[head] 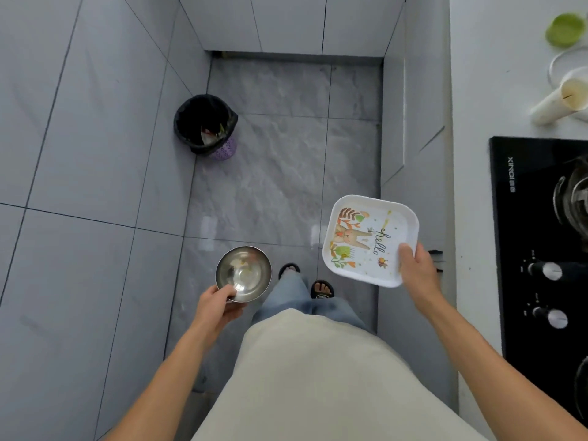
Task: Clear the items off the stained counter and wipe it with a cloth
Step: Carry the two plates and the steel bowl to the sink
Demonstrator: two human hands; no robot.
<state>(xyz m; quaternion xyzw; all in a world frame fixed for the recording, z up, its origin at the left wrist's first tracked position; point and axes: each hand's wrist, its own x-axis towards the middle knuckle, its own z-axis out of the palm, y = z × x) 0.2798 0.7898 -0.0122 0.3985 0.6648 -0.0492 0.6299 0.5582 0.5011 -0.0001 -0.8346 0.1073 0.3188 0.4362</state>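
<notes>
My left hand grips the rim of a small steel bowl, held over the floor with a few scraps inside. My right hand holds a square white plate by its near right corner; the plate has a rabbit picture and the word "hello". Both are held in the aisle, left of the white counter. No cloth is in view.
A black-lined purple bin with some rubbish stands on the grey floor ahead, by the left wall. On the counter at the right sit a black gas hob, a green lid and a pale cup lying tipped.
</notes>
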